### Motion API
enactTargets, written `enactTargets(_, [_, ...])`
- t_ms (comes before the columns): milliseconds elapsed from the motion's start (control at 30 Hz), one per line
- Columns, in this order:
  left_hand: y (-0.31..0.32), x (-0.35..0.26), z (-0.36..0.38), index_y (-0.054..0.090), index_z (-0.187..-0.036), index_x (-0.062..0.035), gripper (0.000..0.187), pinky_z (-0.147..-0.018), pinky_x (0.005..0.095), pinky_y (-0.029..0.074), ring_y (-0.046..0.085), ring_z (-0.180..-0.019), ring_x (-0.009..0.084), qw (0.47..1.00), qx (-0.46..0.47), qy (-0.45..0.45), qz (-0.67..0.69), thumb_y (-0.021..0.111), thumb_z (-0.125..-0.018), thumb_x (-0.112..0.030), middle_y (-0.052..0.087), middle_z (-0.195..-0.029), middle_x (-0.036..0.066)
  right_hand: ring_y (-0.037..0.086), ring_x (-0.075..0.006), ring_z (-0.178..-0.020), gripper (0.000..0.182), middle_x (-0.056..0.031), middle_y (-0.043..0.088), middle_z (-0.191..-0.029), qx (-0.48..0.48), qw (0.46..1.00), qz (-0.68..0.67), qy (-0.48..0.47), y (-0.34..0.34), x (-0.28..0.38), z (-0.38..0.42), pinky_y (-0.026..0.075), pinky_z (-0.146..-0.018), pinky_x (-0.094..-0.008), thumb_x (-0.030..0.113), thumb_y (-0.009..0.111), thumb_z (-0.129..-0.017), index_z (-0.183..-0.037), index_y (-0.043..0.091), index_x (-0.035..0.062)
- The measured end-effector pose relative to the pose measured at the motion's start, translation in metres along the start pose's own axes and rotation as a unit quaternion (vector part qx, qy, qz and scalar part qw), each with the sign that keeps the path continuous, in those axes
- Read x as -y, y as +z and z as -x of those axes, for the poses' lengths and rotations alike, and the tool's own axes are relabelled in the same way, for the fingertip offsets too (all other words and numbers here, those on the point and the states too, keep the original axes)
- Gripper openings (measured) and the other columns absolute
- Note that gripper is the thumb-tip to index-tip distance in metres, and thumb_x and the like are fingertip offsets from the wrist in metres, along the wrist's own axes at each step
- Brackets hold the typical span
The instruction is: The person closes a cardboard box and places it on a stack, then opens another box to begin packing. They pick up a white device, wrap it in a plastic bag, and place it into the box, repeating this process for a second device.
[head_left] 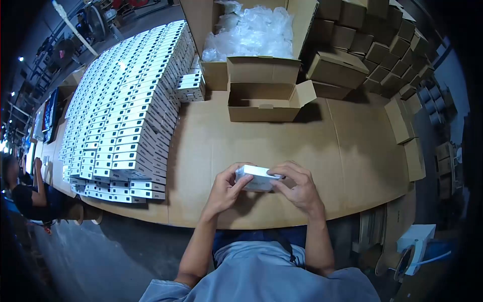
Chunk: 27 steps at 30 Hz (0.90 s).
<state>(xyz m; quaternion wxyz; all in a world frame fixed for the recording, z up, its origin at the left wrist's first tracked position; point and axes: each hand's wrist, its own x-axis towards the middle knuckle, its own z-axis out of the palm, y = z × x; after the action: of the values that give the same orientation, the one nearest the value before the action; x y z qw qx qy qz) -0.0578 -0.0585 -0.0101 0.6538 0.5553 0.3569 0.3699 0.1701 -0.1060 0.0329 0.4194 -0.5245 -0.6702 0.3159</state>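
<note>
Between my two hands, over the front part of the cardboard-covered table [201, 131], is a small white box [259, 177]. My left hand [229, 187] grips its left end, with the thumb on the near face. At the right end, the fingers and thumb of my right hand [296, 185] are closed on the same box. Farther back stands an open, brown carton [261, 114] with its flaps up; the part of its inside that shows holds nothing. Large stacks of similar white boxes [121, 110] fill the left side, and a smaller stack [191, 88] adjoins them.
A large carton [216, 75] of clear plastic bags [251, 30] stands at the back. Brown cartons [337, 70] are piled at the back right. Open cardboard pieces [413, 158] line the right edge. Another person [37, 196] sits at the far left.
</note>
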Motion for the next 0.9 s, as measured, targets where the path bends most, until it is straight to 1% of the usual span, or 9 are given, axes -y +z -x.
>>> enactTargets(133, [-0.005,0.008,-0.009,0.057,-0.136,-0.0003,0.033,-0.083,0.0267,0.056,0.064,-0.103,0.0118,0.999,-0.002,0.006,0.046,0.06,-0.106,-0.014,0.067,-0.118,0.006,0.068,-0.0176,-0.08,0.025,-0.0084,0.069,-0.094,-0.009,0.999,-0.005,-0.031,-0.004,-0.003,-0.009,0.058,-0.064,-0.0264,-0.003,0.08,-0.081,-0.105,0.074,0.0029])
enactTargets(200, [-0.003,0.008,-0.014,0.052,-0.14,-0.0006,0.037,-0.086,0.0286,0.058,0.064,-0.109,0.0146,0.991,-0.027,0.023,0.129,0.058,-0.107,-0.013,0.064,-0.126,0.009,0.068,-0.0133,-0.075,0.021,-0.0085,0.067,-0.094,-0.075,0.996,-0.013,-0.056,-0.007,-0.009,-0.015,0.06,-0.062,-0.0247,-0.007,0.076,-0.086,-0.105,0.071,-0.0005])
enactTargets(333, [-0.032,0.009,-0.027,0.052,-0.141,-0.0029,0.037,-0.095,0.0316,0.055,0.06,-0.119,0.0171,0.991,-0.087,0.076,0.07,0.058,-0.106,-0.015,0.062,-0.13,0.009,0.07,-0.0129,-0.075,0.022,-0.0109,0.065,-0.102,-0.237,0.97,-0.051,-0.02,-0.016,-0.028,-0.039,0.06,-0.063,-0.0256,-0.008,0.07,-0.092,-0.112,0.064,-0.0049])
enactTargets(500, [-0.064,0.003,-0.041,0.065,-0.123,-0.0026,0.023,-0.088,0.029,0.053,0.065,-0.102,0.0151,0.984,-0.161,0.075,0.032,0.061,-0.104,-0.014,0.068,-0.115,0.007,0.071,-0.0146,-0.075,0.027,-0.0116,0.065,-0.103,-0.391,0.918,-0.004,-0.066,-0.021,-0.044,-0.099,0.063,-0.064,-0.0274,-0.009,0.067,-0.094,-0.119,0.059,-0.0056])
enactTargets(600, [-0.078,-0.017,-0.054,0.067,-0.119,-0.0023,0.022,-0.087,0.0306,0.053,0.065,-0.103,0.0193,0.946,-0.252,0.1,-0.176,0.064,-0.1,-0.013,0.067,-0.112,0.009,0.072,-0.0187,-0.078,0.028,-0.0121,0.064,-0.103,-0.437,0.893,0.074,-0.083,-0.015,-0.058,-0.124,0.063,-0.063,-0.029,-0.007,0.068,-0.093,-0.12,0.062,-0.0028])
enactTargets(700, [-0.103,-0.015,-0.075,0.065,-0.116,-0.0018,0.025,-0.1,0.0439,0.048,0.059,-0.113,0.0373,0.856,-0.308,0.181,-0.372,0.066,-0.093,-0.009,0.062,-0.118,0.018,0.072,-0.0222,-0.08,0.026,-0.0133,0.063,-0.102,-0.456,0.872,0.158,-0.087,-0.012,-0.079,-0.138,0.063,-0.06,-0.027,-0.003,0.07,-0.093,-0.118,0.065,0.0008])
enactTargets(800, [-0.126,-0.011,-0.102,0.062,-0.121,-0.0006,0.032,-0.105,0.0461,0.045,0.056,-0.119,0.0407,0.818,-0.338,0.197,-0.421,0.068,-0.091,-0.009,0.059,-0.124,0.02,0.067,-0.033,-0.087,0.021,-0.0134,0.067,-0.1,-0.433,0.828,0.35,-0.065,-0.015,-0.066,-0.138,0.053,-0.081,-0.0457,0.003,0.072,-0.09,-0.11,0.068,0.0041])
enactTargets(867, [-0.139,-0.011,-0.114,0.059,-0.124,0.0001,0.037,-0.105,0.0466,0.045,0.055,-0.121,0.0415,0.804,-0.351,0.195,-0.439,0.068,-0.09,-0.009,0.057,-0.128,0.021,0.065,-0.0363,-0.093,0.019,-0.0133,0.069,-0.099,-0.44,0.809,0.388,-0.049,-0.013,-0.064,-0.143,0.045,-0.087,-0.0488,0.005,0.072,-0.089,-0.108,0.069,0.0056])
enactTargets(900, [-0.143,-0.013,-0.122,0.058,-0.126,0.0004,0.039,-0.105,0.0468,0.045,0.055,-0.122,0.0417,0.8,-0.355,0.195,-0.442,0.069,-0.089,-0.009,0.056,-0.13,0.021,0.066,-0.0368,-0.092,0.018,-0.0141,0.068,-0.1,-0.425,0.818,0.385,-0.052,-0.016,-0.066,-0.144,0.049,-0.084,-0.0484,0.005,0.071,-0.091,-0.109,0.069,0.0046])
